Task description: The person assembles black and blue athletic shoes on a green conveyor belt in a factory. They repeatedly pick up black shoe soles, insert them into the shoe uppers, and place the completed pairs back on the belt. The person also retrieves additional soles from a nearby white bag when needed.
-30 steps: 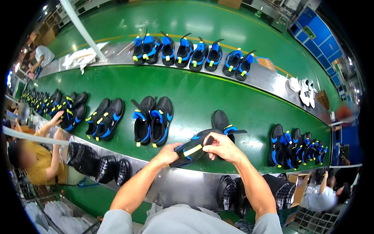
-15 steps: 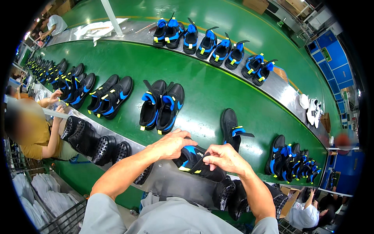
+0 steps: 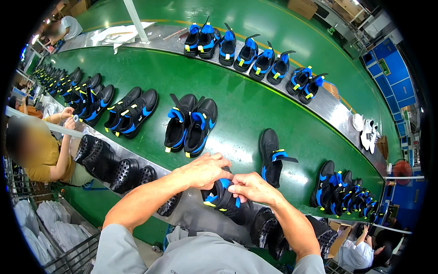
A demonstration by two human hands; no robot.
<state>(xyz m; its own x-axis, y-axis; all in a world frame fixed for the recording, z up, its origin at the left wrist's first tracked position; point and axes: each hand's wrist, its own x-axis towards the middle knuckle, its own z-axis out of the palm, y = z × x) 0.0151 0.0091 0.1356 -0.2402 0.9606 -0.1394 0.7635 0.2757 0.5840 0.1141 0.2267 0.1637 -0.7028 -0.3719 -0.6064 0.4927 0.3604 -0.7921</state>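
Just in front of me is a black work shoe (image 3: 223, 199) with blue panels and yellow tabs, tilted over the metal edge of the line. My left hand (image 3: 206, 171) grips its far end, fingers curled over it. The fingers of my right hand (image 3: 253, 188) are closed in a pinch at the shoe's upper, by the strap and blue part; my fingers partly hide what they pinch. To the right, a single matching shoe (image 3: 270, 147) lies on the green belt, its strap sticking out sideways. Beyond my left hand stands a pair of matching shoes (image 3: 197, 129), one strap raised.
More shoe pairs (image 3: 132, 114) stand along the green belt (image 3: 237, 123) at left and right. Several shoes (image 3: 250, 55) line the far metal ledge. Black perforated shoe lasts (image 3: 125, 176) sit along the near edge. A co-worker in a yellow top (image 3: 43, 155) works at left.
The held shoe has turned, showing more of its blue upper. My right hand has shifted slightly left along it, while my left hand's fingers have moved a little right.
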